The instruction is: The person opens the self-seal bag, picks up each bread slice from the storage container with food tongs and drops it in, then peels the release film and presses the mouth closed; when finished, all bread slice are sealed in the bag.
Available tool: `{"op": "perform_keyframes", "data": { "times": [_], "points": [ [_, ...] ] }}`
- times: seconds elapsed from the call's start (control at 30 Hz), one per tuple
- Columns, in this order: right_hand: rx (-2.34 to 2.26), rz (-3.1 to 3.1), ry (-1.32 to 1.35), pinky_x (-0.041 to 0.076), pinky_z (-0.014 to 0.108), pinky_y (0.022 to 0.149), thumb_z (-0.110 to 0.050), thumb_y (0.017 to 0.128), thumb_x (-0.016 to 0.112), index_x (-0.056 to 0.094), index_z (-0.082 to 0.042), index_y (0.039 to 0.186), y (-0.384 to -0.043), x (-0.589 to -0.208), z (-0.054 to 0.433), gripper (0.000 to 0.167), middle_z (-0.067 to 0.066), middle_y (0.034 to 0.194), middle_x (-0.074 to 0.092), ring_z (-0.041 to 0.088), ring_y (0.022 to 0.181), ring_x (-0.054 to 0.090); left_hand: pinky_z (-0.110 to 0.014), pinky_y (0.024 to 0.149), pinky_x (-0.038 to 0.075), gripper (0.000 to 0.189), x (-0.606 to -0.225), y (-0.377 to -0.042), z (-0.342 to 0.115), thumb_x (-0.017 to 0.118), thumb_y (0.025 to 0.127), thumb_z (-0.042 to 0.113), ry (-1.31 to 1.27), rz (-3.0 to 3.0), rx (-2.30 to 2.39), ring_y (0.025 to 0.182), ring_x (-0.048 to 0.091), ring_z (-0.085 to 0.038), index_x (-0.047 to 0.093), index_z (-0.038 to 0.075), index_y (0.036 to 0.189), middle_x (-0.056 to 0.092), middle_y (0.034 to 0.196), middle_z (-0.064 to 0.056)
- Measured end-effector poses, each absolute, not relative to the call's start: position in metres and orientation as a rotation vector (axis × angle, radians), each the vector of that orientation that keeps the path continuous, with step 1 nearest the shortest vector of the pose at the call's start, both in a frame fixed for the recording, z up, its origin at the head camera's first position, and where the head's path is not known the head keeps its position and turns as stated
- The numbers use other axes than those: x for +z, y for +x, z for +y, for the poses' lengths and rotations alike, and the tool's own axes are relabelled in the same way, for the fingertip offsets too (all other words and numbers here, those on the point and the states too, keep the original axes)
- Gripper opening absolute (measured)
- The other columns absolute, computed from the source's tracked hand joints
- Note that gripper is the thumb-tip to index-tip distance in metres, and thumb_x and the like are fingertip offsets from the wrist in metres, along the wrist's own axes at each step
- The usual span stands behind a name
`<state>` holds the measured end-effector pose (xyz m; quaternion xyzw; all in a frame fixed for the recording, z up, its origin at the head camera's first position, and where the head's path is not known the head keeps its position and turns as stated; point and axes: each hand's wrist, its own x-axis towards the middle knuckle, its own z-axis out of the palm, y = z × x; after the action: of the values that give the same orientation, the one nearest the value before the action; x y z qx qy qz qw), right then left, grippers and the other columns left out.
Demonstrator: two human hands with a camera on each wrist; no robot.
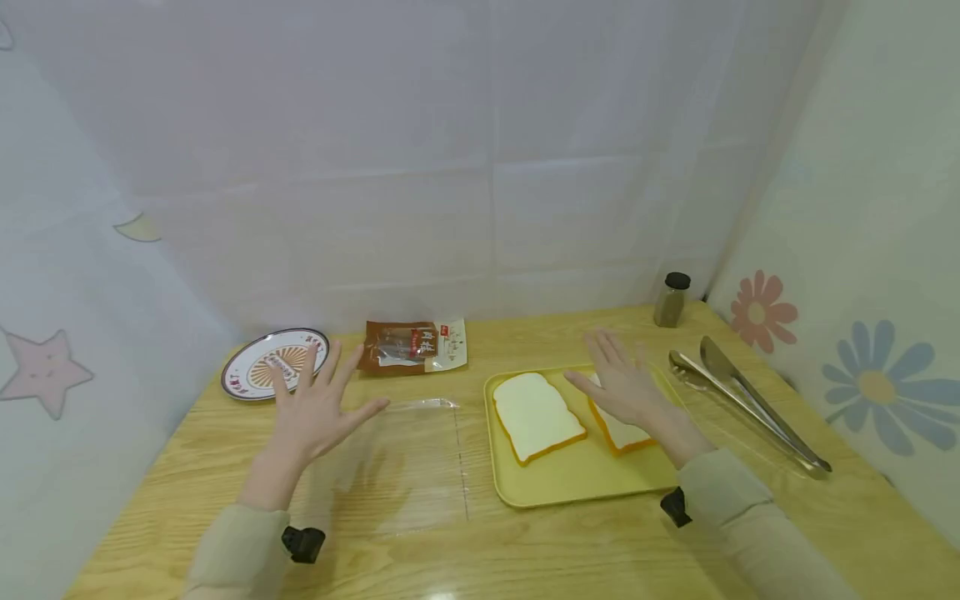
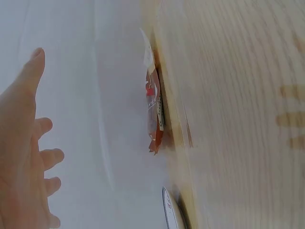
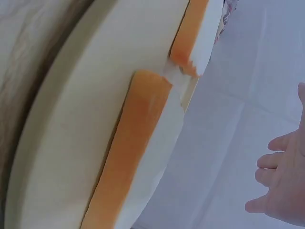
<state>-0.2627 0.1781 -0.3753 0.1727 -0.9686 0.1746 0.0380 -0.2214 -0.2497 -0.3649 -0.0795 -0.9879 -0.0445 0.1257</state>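
Observation:
My left hand (image 1: 311, 421) hovers with spread fingers over a clear plastic sheet or bag (image 1: 420, 467) that lies on the table, and it holds nothing. Above the yellow tray (image 1: 555, 487) my right hand (image 1: 626, 387) is also held out with straight fingers, nothing in it. Two slices of white bread with orange-brown crusts lie on that tray: the left slice (image 1: 536, 414) shows whole, while the right slice (image 1: 621, 435) is partly covered by the right hand. In the right wrist view the near slice's crust (image 3: 128, 143) stands out, with the hand beyond it.
An oval patterned plate (image 1: 238, 371) sits at the back left, beside a brown and white food packet (image 1: 408, 346). Far right at the back stands a small jar (image 1: 670, 302) with a black lid. Metal tongs (image 1: 750, 408) lie right of the tray. Curtains enclose the table.

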Motion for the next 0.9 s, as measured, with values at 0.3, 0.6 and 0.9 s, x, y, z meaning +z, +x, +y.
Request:
{"op": "perform_keyframes", "data": {
  "times": [0.3,0.6,0.9],
  "points": [
    [0.654,-2.91,0.645,0.003,0.069,0.111,-0.05,0.096,0.045,0.014,-0.005,0.15,-0.252,-0.369,0.151,0.077,0.016,0.157,0.012,0.033,0.146,0.005,-0.073,0.107,-0.007,0.087,-0.359,-0.212,-0.251,0.047,0.085,0.069,-0.298,-2.856,-0.274,0.142,0.014,-0.044,0.009,0.028,0.152,0.012,0.158,-0.012],
    [0.654,-2.887,0.822,0.01,0.065,0.113,-0.05,0.09,0.056,0.017,-0.005,0.15,-0.239,-0.369,0.122,0.085,0.015,0.157,0.017,0.032,0.146,0.014,-0.066,0.111,0.013,0.087,-0.363,-0.202,-0.253,0.054,0.085,0.063,-0.355,-2.804,-0.371,0.139,0.025,-0.041,0.021,0.017,0.151,0.029,0.152,-0.018],
    [0.584,-2.9,0.987,0.011,0.06,0.116,-0.047,0.091,0.057,0.023,-0.003,0.148,-0.232,-0.37,0.09,0.08,0.013,0.155,0.023,0.028,0.145,0.019,-0.058,0.108,0.032,0.076,-0.372,-0.202,-0.251,0.059,0.088,0.051,-0.463,-2.831,-0.47,0.13,0.04,-0.042,0.036,0.003,0.143,0.043,0.143,-0.021]
  ]
}}
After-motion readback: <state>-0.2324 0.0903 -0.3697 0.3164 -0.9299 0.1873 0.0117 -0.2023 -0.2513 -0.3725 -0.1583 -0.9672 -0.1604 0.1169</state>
